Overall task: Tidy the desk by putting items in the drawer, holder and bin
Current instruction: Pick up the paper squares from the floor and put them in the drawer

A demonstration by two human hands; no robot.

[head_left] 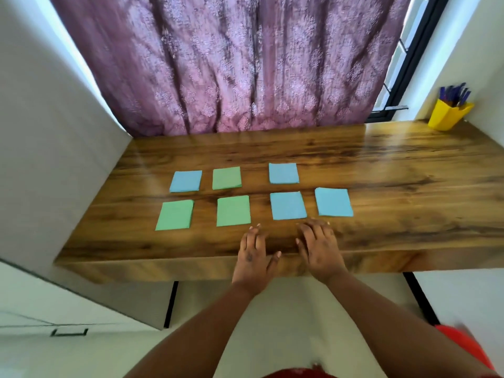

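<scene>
Several square paper notes lie in two rows on the wooden desk (381, 170). In the back row are a blue note (186, 181), a green note (227, 178) and a blue note (283, 173). The front row holds two green notes (175, 215) (233, 210) and two blue notes (288, 205) (334, 202). My left hand (253, 255) and my right hand (319, 248) rest flat on the desk's front edge, fingers spread, holding nothing, just short of the front row. A yellow holder (447, 115) with blue pens stands at the far right corner.
A purple curtain (231, 64) hangs behind the desk. A grey wall panel (54, 159) closes the left side. A drawer front with a black handle (69, 332) sits low at the left. Something orange-red (461, 342) shows at the lower right.
</scene>
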